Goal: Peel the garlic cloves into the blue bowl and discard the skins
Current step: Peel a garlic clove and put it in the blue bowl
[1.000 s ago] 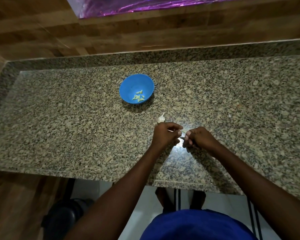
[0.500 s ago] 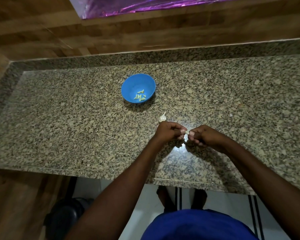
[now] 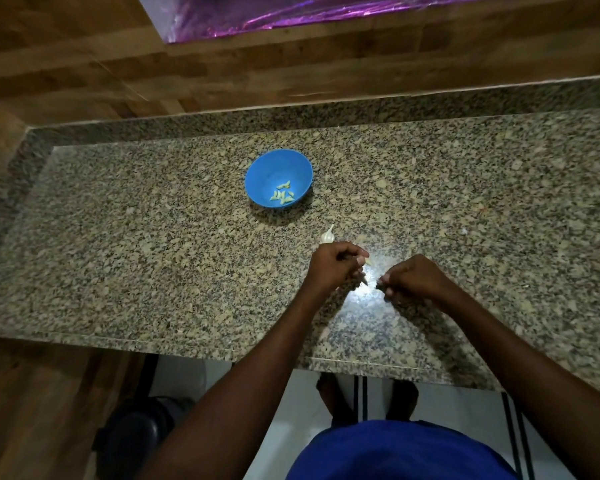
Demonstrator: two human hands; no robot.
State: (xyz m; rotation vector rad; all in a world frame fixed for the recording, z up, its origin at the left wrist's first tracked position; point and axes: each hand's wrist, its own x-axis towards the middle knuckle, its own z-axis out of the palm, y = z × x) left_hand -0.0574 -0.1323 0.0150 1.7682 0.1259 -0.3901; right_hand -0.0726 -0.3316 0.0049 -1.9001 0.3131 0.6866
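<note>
My left hand (image 3: 336, 268) curls around a pale clove (image 3: 367, 260) peeking past its fingertips. My right hand (image 3: 409, 279), a short gap away, has its fingers curled; I cannot tell if it pinches any skin. The garlic head (image 3: 327, 236) lies on the counter (image 3: 118, 254) just beyond my left knuckles. Farther back sits the bowl (image 3: 267, 171), holding peeled cloves (image 3: 282, 196).

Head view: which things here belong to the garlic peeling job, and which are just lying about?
Part of the job:
blue bowl holding peeled cloves
garlic bulb on the counter
clove in the left hand
right hand, fingers curled; contents unclear

Just there:
granite counter
purple foil
dark object on the floor
</note>
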